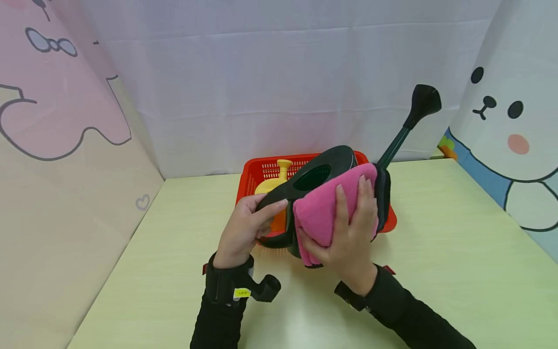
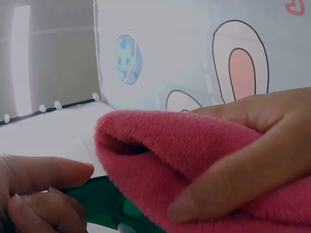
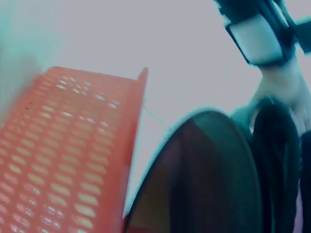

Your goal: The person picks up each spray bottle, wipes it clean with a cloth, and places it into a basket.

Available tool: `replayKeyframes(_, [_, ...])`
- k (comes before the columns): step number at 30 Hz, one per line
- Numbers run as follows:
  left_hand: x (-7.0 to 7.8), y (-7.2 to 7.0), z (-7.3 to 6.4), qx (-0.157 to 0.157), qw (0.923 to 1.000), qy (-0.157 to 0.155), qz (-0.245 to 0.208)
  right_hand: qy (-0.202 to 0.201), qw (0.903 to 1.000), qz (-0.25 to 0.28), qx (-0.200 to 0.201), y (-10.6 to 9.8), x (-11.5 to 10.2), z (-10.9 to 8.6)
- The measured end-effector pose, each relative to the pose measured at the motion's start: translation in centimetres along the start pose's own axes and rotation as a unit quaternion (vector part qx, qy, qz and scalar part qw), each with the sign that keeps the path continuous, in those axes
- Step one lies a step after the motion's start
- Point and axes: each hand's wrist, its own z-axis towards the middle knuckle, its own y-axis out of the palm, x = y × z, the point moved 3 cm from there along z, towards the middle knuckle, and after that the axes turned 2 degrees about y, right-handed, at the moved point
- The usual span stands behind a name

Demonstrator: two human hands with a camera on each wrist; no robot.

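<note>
A dark green watering can (image 1: 335, 157) with a long spout and black rose is held up in front of the red basket, tilted in the head view. My left hand (image 1: 246, 225) grips its handle at the left end, thumb and fingers round it. With my right hand (image 1: 355, 232) I hold a folded pink cloth (image 1: 322, 213) flat against the can's side, fingers spread over it. The left wrist view shows the cloth's fuzzy fold (image 2: 146, 141) close up, with the right thumb (image 2: 209, 199) pressing on it. The can's lower body is partly hidden behind cloth and hand.
Behind the can, a red perforated basket (image 1: 250, 179) stands on the pale table (image 1: 183, 232) near the back curtain. A yellow item with a flared top (image 1: 283, 167) and an orange piece (image 1: 279, 222) show in the basket area. Cartoon-printed curtains flank the table.
</note>
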Motion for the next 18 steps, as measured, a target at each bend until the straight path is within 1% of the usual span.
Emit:
replayKeyframes(2, [0.0,0.1,0.1,-0.001,1.0000,-0.001,-0.006,-0.024,0.9993,-0.030,0.004,0.4,-0.8,-0.8])
replayKeyframes(5, [-0.1,0.3,0.1,0.000,0.9999,-0.004,-0.010,-0.054,0.9958,-0.074,-0.006,0.9,-1.8,-2.0])
replayKeyframes(8, [-0.2,0.3,0.2,0.006,0.9999,-0.008,-0.010,-0.071,0.9928,-0.095,-0.018,1.2,-2.3,-2.5])
replayKeyframes(11, [-0.2,0.2,0.2,0.014,0.9998,-0.010,-0.012,-0.078,0.9935,-0.081,-0.017,1.2,-2.1,-2.3])
replayKeyframes(14, [-0.1,0.0,0.2,0.017,0.9996,-0.006,-0.023,-0.078,0.9958,-0.045,-0.016,1.1,-1.3,-1.7])
replayKeyframes(18, [0.2,-0.3,0.0,0.022,0.9993,-0.001,-0.031,-0.063,0.9979,0.000,-0.011,0.6,0.0,-0.7])
